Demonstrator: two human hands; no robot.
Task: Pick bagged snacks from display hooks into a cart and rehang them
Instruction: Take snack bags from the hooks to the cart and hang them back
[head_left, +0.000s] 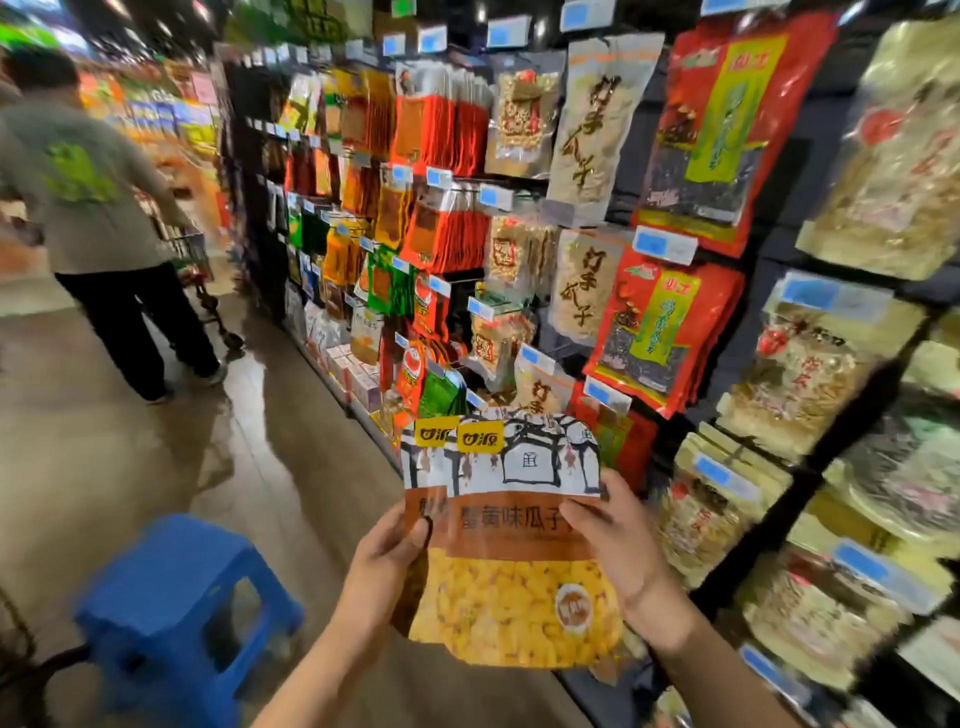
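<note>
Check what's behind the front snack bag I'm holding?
A second matching bag sits behind the front snack bag, offset left, gripped by left hand and right hand. Anything further back is covered.

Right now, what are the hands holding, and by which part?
Two overlapping snack bags, held up before the display. The left hand grips the left edge at mid-height; the right hand grips the right edge.
</note>
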